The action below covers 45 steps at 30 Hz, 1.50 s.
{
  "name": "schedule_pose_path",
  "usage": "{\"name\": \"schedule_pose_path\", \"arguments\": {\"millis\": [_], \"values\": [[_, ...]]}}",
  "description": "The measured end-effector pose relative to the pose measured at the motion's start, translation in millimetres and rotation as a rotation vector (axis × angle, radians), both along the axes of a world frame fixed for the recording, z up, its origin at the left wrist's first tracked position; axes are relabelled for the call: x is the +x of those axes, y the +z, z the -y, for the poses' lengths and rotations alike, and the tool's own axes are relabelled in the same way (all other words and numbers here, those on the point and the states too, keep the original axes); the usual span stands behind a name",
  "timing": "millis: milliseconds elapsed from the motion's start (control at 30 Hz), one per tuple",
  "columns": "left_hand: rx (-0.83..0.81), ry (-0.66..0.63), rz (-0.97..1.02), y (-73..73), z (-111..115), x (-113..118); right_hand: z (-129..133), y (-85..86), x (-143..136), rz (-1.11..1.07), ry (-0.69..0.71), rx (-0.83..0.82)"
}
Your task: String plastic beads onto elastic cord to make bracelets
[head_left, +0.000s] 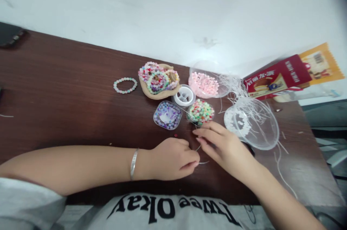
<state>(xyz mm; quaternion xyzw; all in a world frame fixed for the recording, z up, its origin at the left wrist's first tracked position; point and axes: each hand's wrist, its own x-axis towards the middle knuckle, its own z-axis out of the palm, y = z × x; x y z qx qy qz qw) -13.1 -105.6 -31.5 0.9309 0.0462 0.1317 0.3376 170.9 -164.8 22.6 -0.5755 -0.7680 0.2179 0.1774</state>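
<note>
My left hand (175,159) is closed in a pinch on a thin white cord (204,162), whose end sticks out to the right. My right hand (221,143) reaches over from the right, its fingers bent close to the cord and just below a tub of mixed red, green and white beads (201,111). Whether anything is between its fingertips is too small to tell. A square box of purple beads (167,115) lies beyond my left hand, with a small red bead (176,135) nearby. Behind it is a white spool (184,95).
A wooden tray (159,95) holds several beaded bracelets; another bracelet (125,85) lies to its left. Pink beads (204,83) fill a clear container. At right are white beads (238,121), a clear bowl (272,128), tangled cord and a red snack box (279,76).
</note>
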Motion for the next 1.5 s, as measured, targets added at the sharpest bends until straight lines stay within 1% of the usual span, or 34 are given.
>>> {"name": "schedule_pose_path", "arguments": {"millis": [100, 167, 200, 267, 333, 400, 500, 600, 633, 667, 700, 733, 800, 833, 867, 933, 1000, 1033, 1133, 1233, 1300, 1400, 1500], "values": [[0.28, -0.063, 0.064, -5.4, 6, 0, -5, -8.6, -12, -0.01, 0.017, -0.054], [0.385, -0.075, 0.079, -7.4, 8, 0, -12, -12.4, -17, -0.008, 0.04, -0.062], [0.412, -0.068, 0.084, -8.0, 9, 0, -16, -14.0, -19, -0.011, 0.084, -0.049], [0.45, -0.052, 0.099, -8.8, 11, -1, -24, -17.3, -23, -0.021, 0.237, 0.037], [0.48, -0.047, 0.118, -10.0, 12, -2, -33, -21.6, -27, 0.004, 0.399, 0.184], [0.489, -0.055, 0.13, -12.0, 13, -3, -41, -26.5, -32, 0.08, 0.498, 0.296], [0.47, -0.063, 0.13, -14.2, 13, -5, -47, -29.9, -38, 0.197, 0.548, 0.322], [0.444, -0.07, 0.111, -11.9, 11, -6, -43, -22.5, -35, 0.219, 0.54, 0.367], [0.41, -0.074, 0.097, -9.8, 10, -6, -40, -17.7, -31, 0.202, 0.515, 0.393], [0.347, -0.079, 0.083, -7.3, 8, -5, -35, -12.6, -26, 0.175, 0.453, 0.418], [0.25, -0.08, 0.068, -4.5, 5, -5, -30, -7.8, -21, 0.143, 0.354, 0.435], [0.12, -0.071, 0.052, -1.5, 3, -5, -26, -3.8, -15, 0.113, 0.217, 0.438], [-0.195, -0.022, 0.015, 4.3, -3, -4, -18, 0.4, -5, 0.078, -0.075, 0.433], [-0.358, 0.019, -0.005, 6.9, -5, -3, -15, 0.5, -1, 0.071, -0.179, 0.43], [-0.514, 0.065, -0.026, 9.3, -8, -2, -13, -0.4, 2, 0.07, -0.243, 0.429], [-0.785, 0.168, -0.063, 12.9, -12, 0, -9, -3.2, 6, 0.051, -0.297, 0.418], [-0.991, 0.253, -0.071, 15.1, -15, 3, -5, -5.8, 7, -0.034, -0.344, 0.396], [-1.061, 0.287, -0.064, 15.7, -16, 4, -3, -7.0, 7, -0.106, -0.378, 0.369], [-1.165, 0.36, -0.068, 16.3, -18, 6, 3, -10.9, 6, -0.422, -0.459, 0.194], [-1.179, 0.399, -0.088, 16.8, -18, 6, 6, -15.2, 3, -0.695, -0.474, 0.012], [-1.174, 0.408, -0.077, 17.6, -18, 6, 6, -17.2, 1, -0.789, -0.486, -0.023], [-1.175, 0.408, -0.063, 19.1, -19, 6, 4, -19.0, 0, -0.869, -0.507, -0.021], [-1.179, 0.405, -0.056, 19.8, -19, 7, 3, -20.3, 0, -0.902, -0.468, -0.036]]}}
